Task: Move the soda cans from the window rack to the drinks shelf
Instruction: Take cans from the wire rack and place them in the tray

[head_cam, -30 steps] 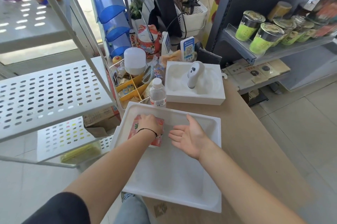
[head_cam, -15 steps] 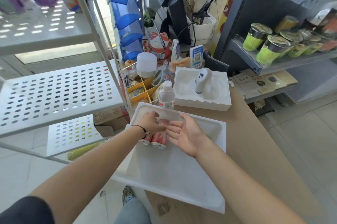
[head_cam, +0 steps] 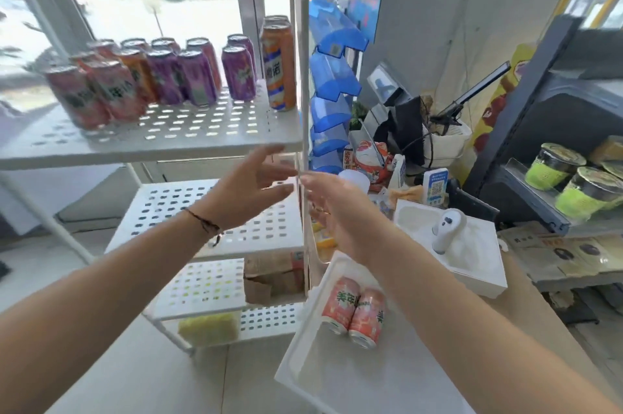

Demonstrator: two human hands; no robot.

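Both of my hands have lifted out of the white tray since a moment ago and now reach, empty, toward the window rack, leaving 2 pink cans lying side by side on their sides in the tray's far end, touching each other.

Window rack, white and perforated, fills the left of the view; the tray sits just right of its lower shelves, on a wooden counter. On the rack's top shelf stand the remaining soda cans: pink ones at the left, orange and purple ones in the middle, and 1 tall orange can at the right, just beside the rack's upright post.

My left hand hovers in front of the rack's top shelf edge, fingers spread apart and holding nothing. My right hand hangs just right of the post, fingers straight and apart, also empty.

Right of the rack, beyond the tray, a white foam box holds a white scanner. Green-labelled cups stand on a dark shelf well right of the rack.
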